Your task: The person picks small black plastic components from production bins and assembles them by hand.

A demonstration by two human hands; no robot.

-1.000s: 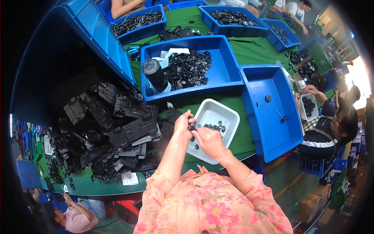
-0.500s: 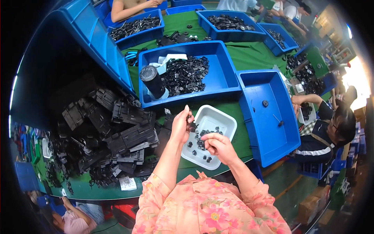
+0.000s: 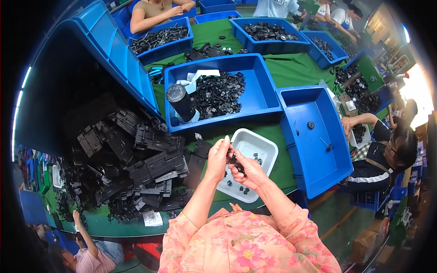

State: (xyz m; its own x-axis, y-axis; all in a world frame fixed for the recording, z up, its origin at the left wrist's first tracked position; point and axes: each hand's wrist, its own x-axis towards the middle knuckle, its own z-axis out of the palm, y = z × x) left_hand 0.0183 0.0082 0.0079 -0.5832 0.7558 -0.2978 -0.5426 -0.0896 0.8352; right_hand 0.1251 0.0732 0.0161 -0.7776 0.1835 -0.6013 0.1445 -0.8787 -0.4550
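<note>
My left hand (image 3: 219, 158) and my right hand (image 3: 249, 171) are brought together over the left side of a white tray (image 3: 248, 138). Small black plastic parts (image 3: 234, 160) are gripped between them; their exact shape is partly covered by the fingers. The left fingers are closed on one part. My right fingers curl round more black parts and press against the left hand. Several small black pieces (image 3: 236, 187) lie in the tray, some hidden beneath my hands.
Beyond the tray stands a blue bin (image 3: 259, 91) with small black parts and a dark cylindrical container (image 3: 180, 103). Another blue bin (image 3: 314, 157) is at right. Black plastic housings (image 3: 150, 159) pile up at left beside a tipped large blue crate (image 3: 114, 45). A co-worker (image 3: 378, 159) sits at right.
My right hand has moved up and left from the pieces in the tray to meet my left hand. The left hand has shifted slightly right and down.
</note>
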